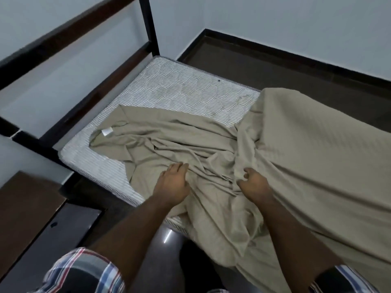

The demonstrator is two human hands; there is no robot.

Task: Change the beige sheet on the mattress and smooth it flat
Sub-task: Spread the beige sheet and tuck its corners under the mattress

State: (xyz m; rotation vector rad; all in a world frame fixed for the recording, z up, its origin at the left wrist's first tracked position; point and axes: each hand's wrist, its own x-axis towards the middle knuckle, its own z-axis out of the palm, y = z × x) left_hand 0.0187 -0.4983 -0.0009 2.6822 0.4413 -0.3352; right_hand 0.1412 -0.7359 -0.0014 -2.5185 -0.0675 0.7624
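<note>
Striped mattress mostly hidden under rumpled beige sheet, right hand half-buried

The beige sheet was matt woven cloth with a faint ribbed texture, heavily creased at frame centre. The mattress, upper centre, showed quilted striped ticking. The bed frame, upper left, appeared dark, smooth and semi-gloss. The floor, lower centre, was dark and glossy. Plaid cloth sleeves sat at the bottom edge.

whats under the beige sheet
The striped mattress lies under the beige sheet, bare toward the headboard. The rest of the mattress is covered by the bunched cloth.
</note>
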